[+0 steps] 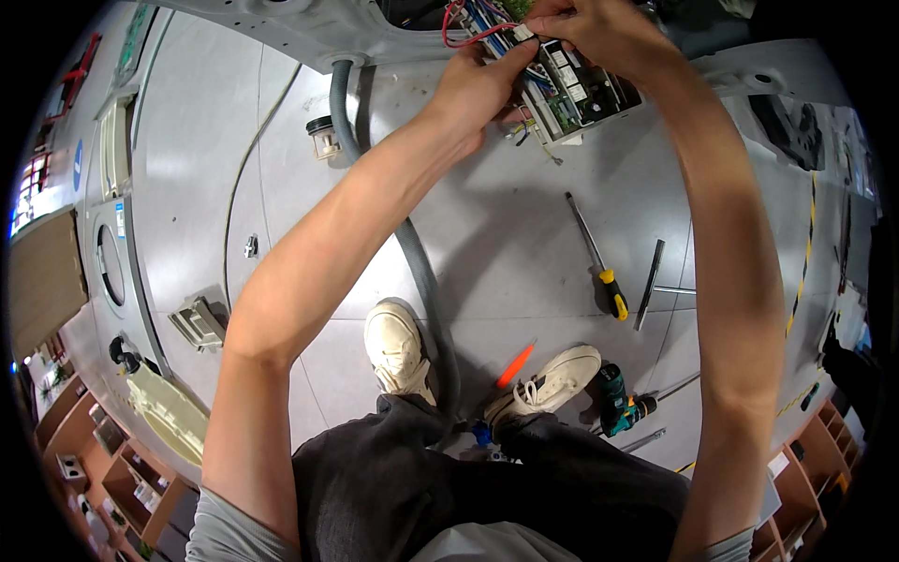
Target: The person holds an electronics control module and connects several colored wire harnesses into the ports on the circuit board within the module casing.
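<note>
At the top of the head view, an electronic control board in a light plastic housing (573,89) sits tilted at the opening of a grey metal casing (281,23). Bundled blue, white and red wires (476,28) run along its left side. My left hand (479,89) grips the housing's left edge, thumb on top and the other fingers partly hidden underneath. Bent over the upper end of the board, my right hand (595,33) has its fingertips pinched at a small white wire connector (522,33), close to my left thumb.
A grey hose (412,248) crosses the floor between my arms. On the right lie a yellow-handled screwdriver (599,258), a dark metal strip (650,286) and a cordless drill (623,403). An orange pointed tool (516,365) rests between my shoes. A round filter-like part (324,139) stands left.
</note>
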`<state>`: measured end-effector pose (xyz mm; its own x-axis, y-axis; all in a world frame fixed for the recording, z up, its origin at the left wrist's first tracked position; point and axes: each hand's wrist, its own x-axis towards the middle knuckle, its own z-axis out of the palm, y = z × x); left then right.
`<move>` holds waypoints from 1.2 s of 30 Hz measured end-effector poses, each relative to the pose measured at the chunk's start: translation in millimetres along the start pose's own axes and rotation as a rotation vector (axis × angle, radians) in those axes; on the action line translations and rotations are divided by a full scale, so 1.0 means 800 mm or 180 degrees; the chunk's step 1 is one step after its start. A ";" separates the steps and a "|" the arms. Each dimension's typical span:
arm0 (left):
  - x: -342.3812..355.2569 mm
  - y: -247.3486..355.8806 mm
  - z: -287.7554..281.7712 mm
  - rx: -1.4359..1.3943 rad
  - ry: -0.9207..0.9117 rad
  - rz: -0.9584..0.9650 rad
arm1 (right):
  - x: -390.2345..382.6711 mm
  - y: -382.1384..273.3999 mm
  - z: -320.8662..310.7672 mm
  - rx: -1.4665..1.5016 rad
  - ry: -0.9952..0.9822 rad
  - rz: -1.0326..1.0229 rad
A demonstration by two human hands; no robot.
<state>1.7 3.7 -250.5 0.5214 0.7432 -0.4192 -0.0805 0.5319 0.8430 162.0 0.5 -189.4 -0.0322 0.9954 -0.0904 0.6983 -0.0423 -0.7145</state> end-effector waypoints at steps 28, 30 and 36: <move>0.007 0.008 0.001 -0.0265 0.0075 -0.0142 | 0.001 -0.015 -0.003 -0.0706 0.0009 0.0011; 0.000 0.006 -0.001 -0.0325 0.0097 -0.0293 | -0.019 -0.024 -0.015 -0.0179 0.0474 0.0024; 0.005 -0.003 -0.017 -0.0306 -0.0168 -0.0296 | -0.089 0.033 -0.037 -0.0763 0.1330 0.0439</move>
<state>-7.4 10.7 -258.2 0.5741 0.6679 -0.4737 -0.1094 0.6359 0.7640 204.2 -69.0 -181.5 0.3270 0.9334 0.1478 0.8221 -0.2038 -0.5316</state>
